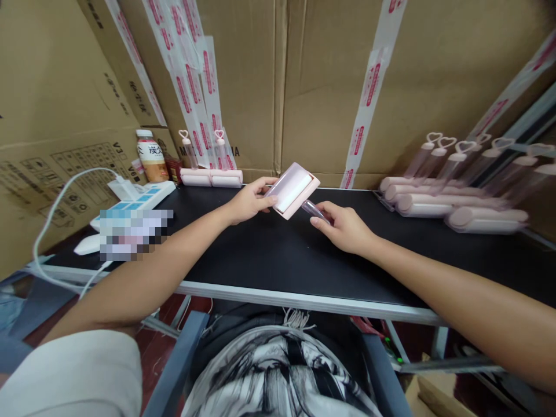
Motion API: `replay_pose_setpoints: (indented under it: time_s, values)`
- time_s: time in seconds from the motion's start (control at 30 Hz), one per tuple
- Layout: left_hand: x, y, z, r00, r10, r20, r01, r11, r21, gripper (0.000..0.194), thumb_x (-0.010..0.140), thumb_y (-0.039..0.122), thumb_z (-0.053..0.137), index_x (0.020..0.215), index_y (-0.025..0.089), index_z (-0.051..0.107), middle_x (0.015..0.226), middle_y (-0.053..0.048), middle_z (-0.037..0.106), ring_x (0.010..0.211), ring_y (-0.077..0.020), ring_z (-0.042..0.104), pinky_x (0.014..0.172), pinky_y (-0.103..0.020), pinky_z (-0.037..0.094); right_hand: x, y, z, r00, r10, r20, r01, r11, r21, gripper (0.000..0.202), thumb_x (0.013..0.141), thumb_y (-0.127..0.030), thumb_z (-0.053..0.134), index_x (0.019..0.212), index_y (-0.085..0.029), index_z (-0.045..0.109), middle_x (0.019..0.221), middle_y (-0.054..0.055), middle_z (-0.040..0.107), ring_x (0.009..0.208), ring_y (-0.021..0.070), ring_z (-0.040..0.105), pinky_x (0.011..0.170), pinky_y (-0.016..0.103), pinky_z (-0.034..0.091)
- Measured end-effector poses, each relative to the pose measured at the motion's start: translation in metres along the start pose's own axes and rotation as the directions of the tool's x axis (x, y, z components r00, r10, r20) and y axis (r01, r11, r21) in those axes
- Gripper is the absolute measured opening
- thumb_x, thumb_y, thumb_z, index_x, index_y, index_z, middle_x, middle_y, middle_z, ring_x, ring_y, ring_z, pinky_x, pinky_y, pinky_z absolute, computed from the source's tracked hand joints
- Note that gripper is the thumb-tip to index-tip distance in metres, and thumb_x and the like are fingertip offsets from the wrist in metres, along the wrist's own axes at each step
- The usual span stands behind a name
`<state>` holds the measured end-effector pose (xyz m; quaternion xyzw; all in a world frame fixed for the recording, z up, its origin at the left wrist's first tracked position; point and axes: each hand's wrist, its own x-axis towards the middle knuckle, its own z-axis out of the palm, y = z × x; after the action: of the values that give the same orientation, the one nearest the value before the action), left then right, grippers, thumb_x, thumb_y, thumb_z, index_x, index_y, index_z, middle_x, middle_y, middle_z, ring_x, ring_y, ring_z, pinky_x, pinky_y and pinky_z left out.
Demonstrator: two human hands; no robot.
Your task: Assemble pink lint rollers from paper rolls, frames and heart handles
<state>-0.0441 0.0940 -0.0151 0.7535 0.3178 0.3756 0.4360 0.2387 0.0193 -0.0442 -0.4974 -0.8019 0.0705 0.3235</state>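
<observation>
Above the middle of the black table, both my hands hold a pink lint roller (297, 191), tilted, its white roll showing between the pale cover and the pink frame. My left hand (248, 201) grips the left end of its head, thumb in front. Closed round the clear handle is my right hand (345, 225); the handle's far end is hidden in the palm. Two similar rollers (226, 178) stand handle-up at the back left. At the right stand several more pink rollers (423, 205) in rows, with heart-shaped loops on top.
A bottle (152, 156) stands at the back left. In front of it a white power strip (134, 204) carries a plug and a white cable (41, 243). Tall taped cardboard (321, 87) walls the table's back. A metal edge (304, 300) runs along its front.
</observation>
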Motion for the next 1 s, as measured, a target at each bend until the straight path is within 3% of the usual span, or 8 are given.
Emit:
replay_pose_setpoints:
  time_s: [0.2, 0.3, 0.43, 0.5, 0.57, 0.73, 0.87, 1.0]
  values:
    - [-0.005, -0.001, 0.012, 0.996, -0.025, 0.081, 0.020, 0.998, 0.060, 0.076, 0.079, 0.056, 0.085, 0.143, 0.024, 0.058, 0.124, -0.010, 0.066, 0.100, -0.0218, 0.069, 0.071, -0.029, 0.061, -0.002, 0.003, 0.004, 1.000, 0.031, 0.001, -0.031, 0.998, 0.056, 0.031, 0.096, -0.046, 0.060, 0.111, -0.020, 0.068, 0.068, -0.001, 0.065, 0.061, 0.0179, 0.059, 0.061, 0.030, 0.042]
    - [-0.003, -0.001, 0.008, 0.992, -0.093, 0.081, 0.089, 0.995, 0.051, 0.074, 0.084, 0.067, 0.076, 0.144, 0.027, 0.059, 0.121, -0.011, 0.071, 0.099, -0.0230, 0.073, 0.068, -0.028, 0.059, 0.000, 0.001, 0.003, 0.994, 0.103, -0.024, -0.092, 0.956, 0.277, 0.033, 0.090, -0.043, 0.068, 0.115, -0.021, 0.065, 0.076, -0.001, 0.067, 0.059, 0.0157, 0.059, 0.057, 0.030, 0.045]
    - [0.003, -0.002, -0.001, 0.974, -0.227, 0.012, 0.227, 0.969, -0.092, 0.078, 0.087, 0.080, 0.063, 0.143, 0.026, 0.060, 0.109, -0.011, 0.077, 0.093, -0.0258, 0.077, 0.067, -0.031, 0.058, 0.004, -0.011, -0.018, 0.973, 0.217, 0.079, -0.210, 0.686, 0.697, 0.033, 0.076, -0.032, 0.079, 0.103, -0.020, 0.063, 0.094, 0.003, 0.071, 0.054, 0.0118, 0.060, 0.050, 0.028, 0.051]
    - [0.003, -0.002, -0.002, 0.965, -0.263, 0.008, 0.261, 0.953, -0.155, 0.079, 0.087, 0.083, 0.059, 0.140, 0.024, 0.061, 0.110, -0.013, 0.078, 0.091, -0.0269, 0.077, 0.068, -0.033, 0.059, 0.004, -0.018, -0.033, 0.976, 0.216, 0.040, -0.158, 0.567, 0.808, 0.027, 0.073, -0.029, 0.082, 0.093, -0.019, 0.065, 0.107, 0.006, 0.073, 0.067, 0.0145, 0.069, 0.061, 0.032, 0.061]
    - [0.002, -0.001, 0.000, 0.963, -0.265, 0.047, 0.269, 0.944, -0.191, 0.079, 0.086, 0.084, 0.058, 0.134, 0.021, 0.065, 0.113, -0.016, 0.078, 0.092, -0.0279, 0.078, 0.070, -0.035, 0.059, 0.003, -0.023, -0.047, 0.973, 0.219, -0.068, -0.055, 0.513, 0.857, 0.024, 0.076, -0.030, 0.084, 0.090, -0.020, 0.066, 0.116, 0.007, 0.072, 0.077, 0.0166, 0.073, 0.069, 0.036, 0.065]
    - [-0.003, 0.001, 0.011, 0.947, -0.213, 0.240, 0.261, 0.946, -0.193, 0.082, 0.082, 0.088, 0.060, 0.122, 0.017, 0.071, 0.120, -0.020, 0.076, 0.095, -0.0294, 0.079, 0.073, -0.036, 0.060, 0.001, -0.030, -0.075, 0.919, 0.255, -0.300, 0.099, 0.586, 0.804, 0.027, 0.081, -0.030, 0.085, 0.094, -0.021, 0.064, 0.099, 0.004, 0.074, 0.060, 0.0127, 0.069, 0.056, 0.030, 0.062]
    - [-0.005, -0.001, 0.015, 0.943, -0.211, 0.258, 0.248, 0.961, -0.120, 0.091, 0.080, 0.088, 0.062, 0.137, 0.016, 0.064, 0.125, -0.022, 0.075, 0.094, -0.0282, 0.079, 0.072, -0.035, 0.060, 0.002, -0.030, -0.106, 0.898, 0.290, -0.331, 0.039, 0.696, 0.717, 0.030, 0.079, -0.022, 0.083, 0.090, -0.022, 0.055, 0.082, 0.004, 0.075, 0.043, 0.0113, 0.060, 0.041, 0.026, 0.048]
    - [-0.005, -0.001, 0.012, 0.952, -0.183, 0.244, 0.164, 0.982, 0.096, 0.088, 0.084, 0.085, 0.060, 0.138, 0.015, 0.065, 0.125, -0.020, 0.074, 0.098, -0.0263, 0.077, 0.073, -0.032, 0.057, -0.003, -0.012, -0.147, 0.849, 0.287, -0.443, -0.035, 0.868, 0.495, 0.034, 0.077, -0.005, 0.077, 0.099, -0.022, 0.058, 0.071, 0.002, 0.073, 0.037, 0.0126, 0.055, 0.037, 0.025, 0.043]
